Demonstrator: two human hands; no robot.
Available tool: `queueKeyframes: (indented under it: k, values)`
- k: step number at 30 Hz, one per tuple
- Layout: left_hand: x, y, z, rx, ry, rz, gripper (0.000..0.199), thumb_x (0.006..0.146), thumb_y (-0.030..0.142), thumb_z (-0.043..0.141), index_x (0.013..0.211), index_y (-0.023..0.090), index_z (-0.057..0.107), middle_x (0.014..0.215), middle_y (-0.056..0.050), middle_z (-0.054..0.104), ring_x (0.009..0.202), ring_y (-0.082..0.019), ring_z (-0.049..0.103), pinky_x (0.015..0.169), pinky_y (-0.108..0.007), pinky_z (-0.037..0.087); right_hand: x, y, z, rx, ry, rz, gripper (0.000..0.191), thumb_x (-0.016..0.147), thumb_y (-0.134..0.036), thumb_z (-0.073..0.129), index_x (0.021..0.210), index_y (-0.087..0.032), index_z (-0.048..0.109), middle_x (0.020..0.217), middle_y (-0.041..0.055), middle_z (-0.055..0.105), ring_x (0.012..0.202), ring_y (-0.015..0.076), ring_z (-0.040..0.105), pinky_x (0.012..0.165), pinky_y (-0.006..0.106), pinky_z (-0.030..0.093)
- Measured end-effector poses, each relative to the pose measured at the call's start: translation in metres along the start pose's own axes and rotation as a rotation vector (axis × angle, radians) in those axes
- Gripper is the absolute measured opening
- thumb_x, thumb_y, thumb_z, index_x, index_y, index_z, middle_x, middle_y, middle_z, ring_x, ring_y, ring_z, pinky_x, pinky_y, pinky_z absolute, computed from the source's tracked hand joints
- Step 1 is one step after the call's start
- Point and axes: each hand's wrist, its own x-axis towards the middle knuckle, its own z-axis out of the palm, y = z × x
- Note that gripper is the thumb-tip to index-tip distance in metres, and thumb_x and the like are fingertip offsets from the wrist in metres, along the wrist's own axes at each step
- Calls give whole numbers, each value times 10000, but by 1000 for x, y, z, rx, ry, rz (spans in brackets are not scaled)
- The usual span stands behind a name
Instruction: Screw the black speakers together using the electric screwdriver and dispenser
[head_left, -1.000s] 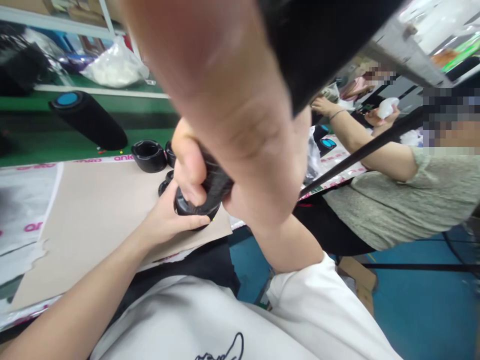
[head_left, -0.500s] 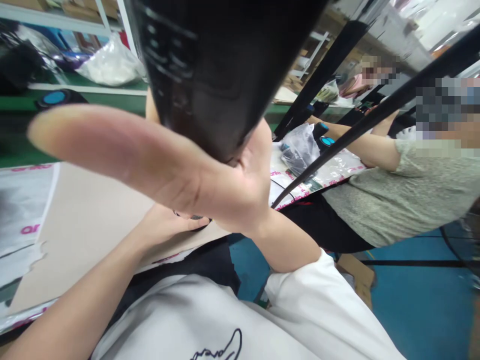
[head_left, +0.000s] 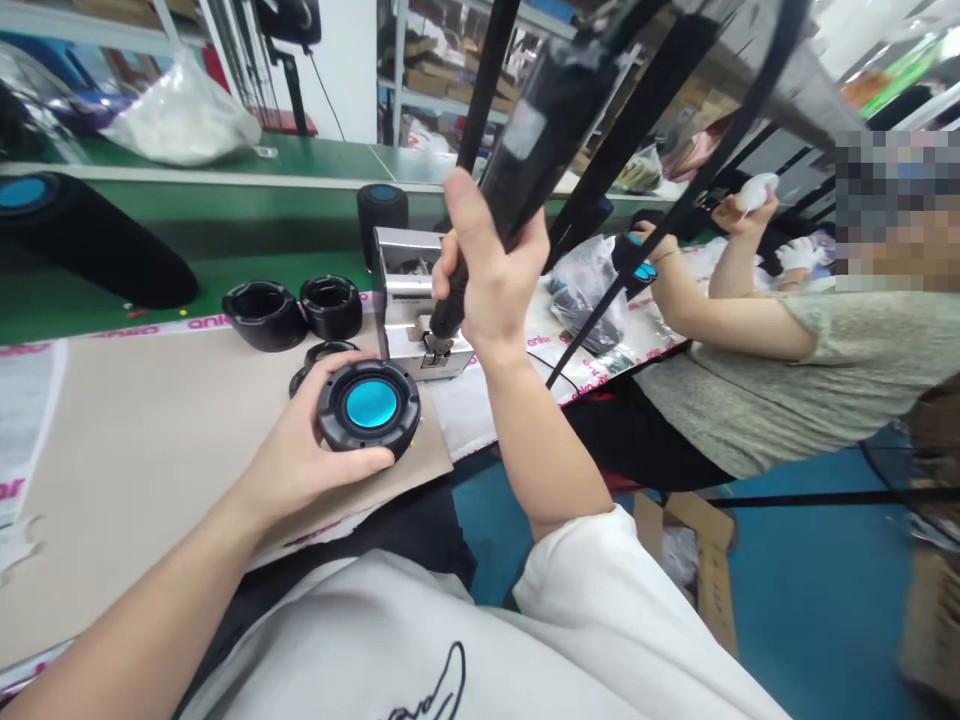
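Note:
My left hand (head_left: 300, 440) grips a round black speaker end (head_left: 373, 405) with a shiny blue centre, tilted up above the cardboard. My right hand (head_left: 491, 275) is wrapped round a black electric screwdriver (head_left: 529, 145), held slanting. The screwdriver's lower tip is down at the front of a silver screw feeder (head_left: 397, 345); whether it touches a screw I cannot tell. Two black rings (head_left: 264, 318) stand behind my left hand, and another black ring (head_left: 304, 368) is partly hidden by it.
Cardboard (head_left: 165, 440) covers the bench before me. A long black cylindrical speaker (head_left: 112, 245) leans at left, and another (head_left: 382, 215) stands behind the feeder. Dark poles and a cable slant across the right. A co-worker (head_left: 810, 380) sits there beside a plastic bag (head_left: 592, 290).
My right hand has moved away from the camera, down to the screw feeder with the screwdriver. The speaker end in my left hand, mostly hidden before, now shows.

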Motion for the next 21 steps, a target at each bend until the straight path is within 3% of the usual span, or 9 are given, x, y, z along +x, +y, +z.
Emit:
queueKeyframes:
  k: [3,7,13,16,18,21]
  values:
    - [-3,3,-2,7,4,0,900,688,530,966,1449,248,578,1550,-159,628,1411,-422,649,1124,-517,601,-5,14,1,-16,31,40,708,781,-888,799,958,-268,506,651,-122,502,456,39,441,377,234,356]
    - [-6,4,-5,8,3,-7,912,678,539,973,1447,254,575,1554,-164,620,1420,-430,638,1148,-539,583,-12,10,3,23,28,78,599,820,-748,858,925,-269,514,678,-97,548,438,74,460,372,263,351]
    - [-6,5,-4,-19,13,-34,952,646,553,999,1440,248,570,1552,-177,616,1419,-443,634,1181,-569,557,-20,7,-6,55,-30,206,538,828,-664,889,881,-275,521,526,-121,496,364,95,422,330,261,325]
    - [-5,7,-2,-23,6,-26,941,652,549,997,1437,244,575,1553,-174,620,1422,-437,635,1187,-559,553,-19,-25,-5,112,-5,103,395,866,-541,874,911,-280,579,542,-107,528,387,109,459,352,280,361]
    - [-4,7,-1,-38,-4,-17,934,661,555,992,1437,244,576,1551,-170,625,1431,-431,630,1192,-546,549,-12,-56,6,156,-96,9,228,973,-384,736,855,-266,580,571,-88,516,433,109,499,425,269,446]
    - [-4,5,0,-52,1,-21,965,648,575,1000,1445,243,570,1538,-166,631,1439,-431,621,1199,-548,541,3,-96,34,-45,-201,169,415,1100,-255,379,689,-214,415,570,-72,377,484,80,576,585,238,567]
